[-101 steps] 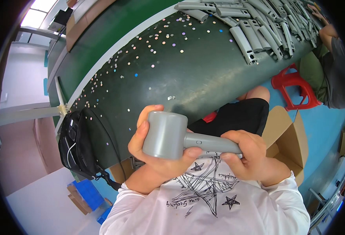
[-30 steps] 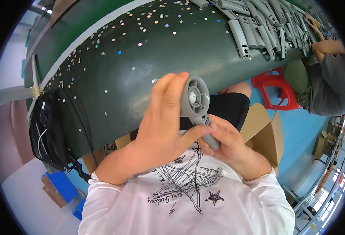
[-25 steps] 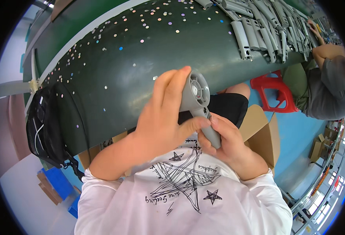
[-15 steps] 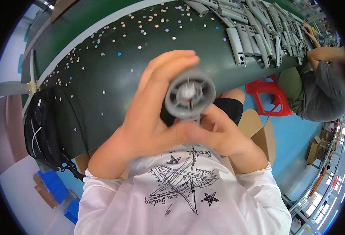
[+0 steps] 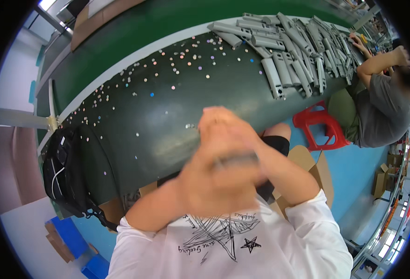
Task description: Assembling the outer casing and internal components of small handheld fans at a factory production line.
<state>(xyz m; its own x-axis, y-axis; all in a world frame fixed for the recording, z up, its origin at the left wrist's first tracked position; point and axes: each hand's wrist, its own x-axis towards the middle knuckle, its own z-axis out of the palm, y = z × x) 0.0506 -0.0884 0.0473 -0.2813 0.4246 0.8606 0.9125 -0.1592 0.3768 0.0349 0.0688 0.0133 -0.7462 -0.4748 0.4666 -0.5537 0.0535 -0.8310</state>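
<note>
My left hand (image 5: 219, 188) and my right hand (image 5: 226, 126) are together in front of my chest, both smeared by motion. Between them is a grey round plastic housing (image 5: 236, 159), mostly covered by my fingers; only a dark grey strip of it shows. The left hand wraps it on the near side. The right hand is closed over its far side, above the edge of the dark green table. How the fingers sit on it is blurred.
Several grey plastic housings (image 5: 286, 69) lie heaped at the table's far right. Small coloured dots (image 5: 177, 58) are scattered over the dark tabletop (image 5: 135, 116). At the left hangs a black bag (image 5: 65, 172). A red stool (image 5: 321, 128), an open cardboard box (image 5: 323, 176) and a seated person (image 5: 384, 107) are at right.
The housing's round spoked end faced up half a second ago; now it is turned and hidden by my hands. My right hand has moved up to the far side, and the view has shifted.
</note>
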